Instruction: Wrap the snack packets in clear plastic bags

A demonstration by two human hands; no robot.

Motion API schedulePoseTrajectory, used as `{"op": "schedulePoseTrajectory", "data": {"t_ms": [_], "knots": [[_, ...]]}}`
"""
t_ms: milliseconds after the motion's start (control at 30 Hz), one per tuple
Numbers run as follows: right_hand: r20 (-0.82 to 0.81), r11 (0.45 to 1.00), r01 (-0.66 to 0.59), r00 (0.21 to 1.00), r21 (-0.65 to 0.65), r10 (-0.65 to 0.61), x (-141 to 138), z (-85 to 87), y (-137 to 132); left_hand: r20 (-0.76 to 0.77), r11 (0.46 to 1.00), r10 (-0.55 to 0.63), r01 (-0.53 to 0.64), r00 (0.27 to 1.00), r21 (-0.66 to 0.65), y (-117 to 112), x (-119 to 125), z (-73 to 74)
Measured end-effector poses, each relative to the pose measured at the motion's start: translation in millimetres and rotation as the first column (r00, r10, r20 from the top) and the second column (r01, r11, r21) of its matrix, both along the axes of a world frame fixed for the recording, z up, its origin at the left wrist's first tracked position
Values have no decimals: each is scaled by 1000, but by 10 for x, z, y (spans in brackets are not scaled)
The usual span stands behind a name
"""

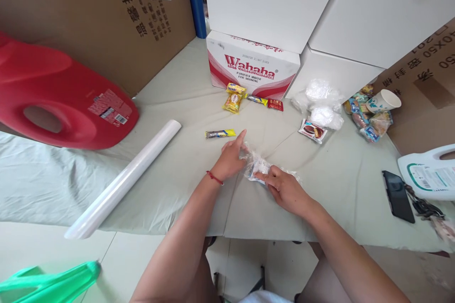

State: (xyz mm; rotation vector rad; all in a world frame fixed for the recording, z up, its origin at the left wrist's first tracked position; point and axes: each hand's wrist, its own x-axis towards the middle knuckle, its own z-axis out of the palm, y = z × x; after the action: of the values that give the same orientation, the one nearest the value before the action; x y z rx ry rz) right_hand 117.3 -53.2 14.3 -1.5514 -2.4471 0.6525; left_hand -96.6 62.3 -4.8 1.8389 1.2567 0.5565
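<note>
A small white and blue snack packet (pixel 260 168) lies on the cloth-covered table, loosely wrapped in crinkled clear plastic film (pixel 292 175). My left hand (pixel 232 157) is at the left end of this bundle, index finger stretched forward and the other fingers bent against the film's edge. From the right, my right hand (pixel 287 190) grips the packet, with a finger laid across its top and the rest curled. Just beyond my left hand is a yellow and dark snack bar (pixel 220 133). A roll of plastic film (pixel 124 180) lies slantwise to the left.
Yellow snack packets (pixel 233 102), another bar (pixel 257 99) and a red packet (pixel 275 104) sit before a Wahaha box (pixel 252 67). Rightward are film-wrapped bundles (pixel 322 104), a chocolate-pie packet (pixel 313 131), a paper cup (pixel 384 101) and a phone (pixel 398 196). A red jug (pixel 71 99) stands left.
</note>
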Motion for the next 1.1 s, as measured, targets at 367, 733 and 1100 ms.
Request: {"op": "schedulePoseTrajectory", "data": {"t_ms": [367,733,1100], "knots": [[-127,998,12,992,-66,-20,10,1,11,526,965,231,-124,819,-231,81,-306,133],[-184,995,-3,983,-102,-16,26,43,32,480,923,-32,211,877,-323,46,-163,154],[-256,990,44,963,-136,-79,28,-2,35,297,967,228,-180,927,-180,119,-661,73]]}}
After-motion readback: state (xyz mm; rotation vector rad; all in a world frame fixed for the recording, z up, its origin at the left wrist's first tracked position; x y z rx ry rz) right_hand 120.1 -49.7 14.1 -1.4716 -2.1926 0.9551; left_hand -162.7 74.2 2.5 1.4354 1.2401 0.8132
